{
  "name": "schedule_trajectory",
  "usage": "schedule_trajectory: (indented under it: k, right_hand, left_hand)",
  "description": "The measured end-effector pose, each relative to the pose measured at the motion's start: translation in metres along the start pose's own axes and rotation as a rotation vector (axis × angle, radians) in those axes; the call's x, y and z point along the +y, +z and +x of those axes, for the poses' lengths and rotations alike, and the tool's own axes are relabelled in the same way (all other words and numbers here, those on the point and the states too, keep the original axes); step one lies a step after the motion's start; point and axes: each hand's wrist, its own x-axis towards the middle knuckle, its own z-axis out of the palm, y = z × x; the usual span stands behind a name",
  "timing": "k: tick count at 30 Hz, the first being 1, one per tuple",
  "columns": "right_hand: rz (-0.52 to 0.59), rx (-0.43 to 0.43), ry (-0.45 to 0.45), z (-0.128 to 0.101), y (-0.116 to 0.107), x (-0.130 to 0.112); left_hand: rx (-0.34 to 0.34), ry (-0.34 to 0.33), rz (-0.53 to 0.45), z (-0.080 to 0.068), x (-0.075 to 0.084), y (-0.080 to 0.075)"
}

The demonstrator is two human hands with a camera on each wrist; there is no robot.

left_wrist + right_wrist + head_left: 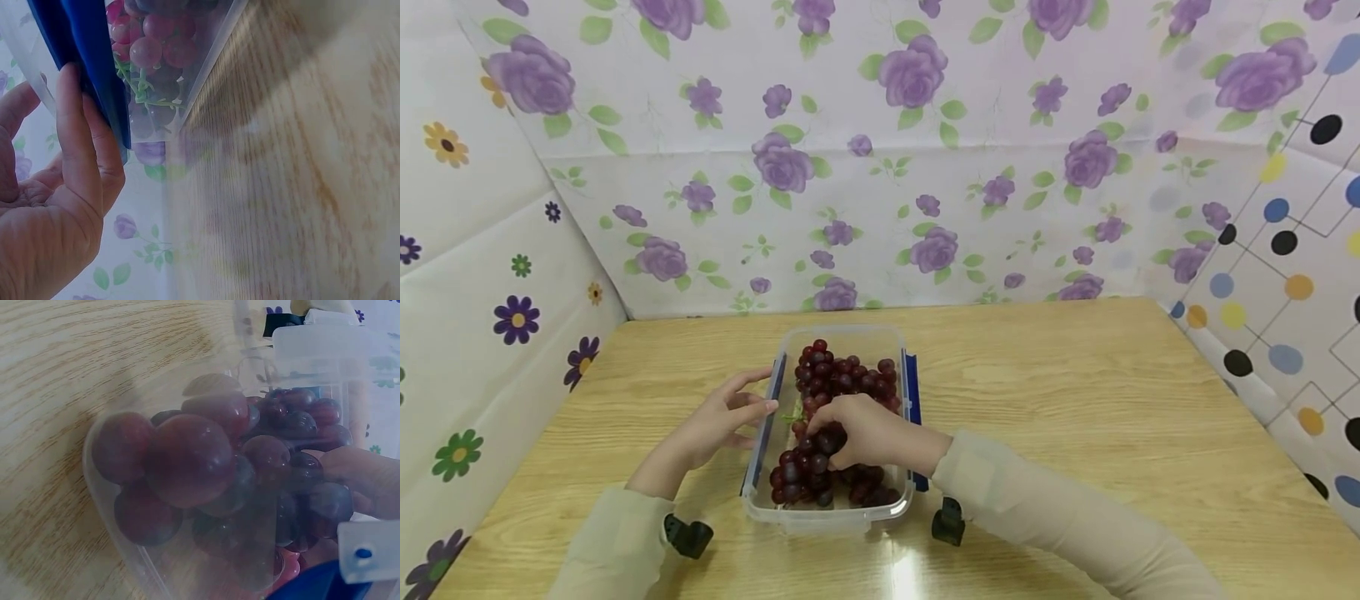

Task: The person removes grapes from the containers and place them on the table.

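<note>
Head view: clear plastic container (880, 342) sits mid-desk (1075, 400), full of red grapes (842, 375). Right hand (868, 433) is inside it, fingers curled round a grape bunch (808, 467) at the near end. Left hand (718, 425) lies flat-fingered vs. the container's left wall, by the blue clasp (772, 392); nothing held, just steadying.

Left wrist view: left-hand fingers (81, 144) straight, pressed on the blue clasp (94, 56); grapes and a green stem (147, 94) show through the wall. Contact is light, so the box could prob. slide or tip if the right hand pulls hard.

Right wrist view: grapes (187, 462) packed vs. the container wall (112, 550), fingertips (356, 475) partly hidden among them. Risks, my est.: too tight a pinch bruises or splits fruit; lifting by berries, not the stem, may shed loose grapes onto the desk.
</note>
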Motion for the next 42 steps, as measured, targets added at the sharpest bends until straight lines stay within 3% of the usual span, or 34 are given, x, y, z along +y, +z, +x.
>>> schedule_trajectory:
  k: [22, 42]
  right_hand:
    - [-0.004, 0.015, -0.024, -0.003, -0.002, 0.000]
    - [0.018, 0.062, -0.037, -0.006, -0.011, -0.004]
  left_hand:
    - [-0.018, -0.012, -0.018, -0.001, 0.005, 0.000]
    - [0.007, -0.046, -0.045, -0.003, 0.005, 0.004]
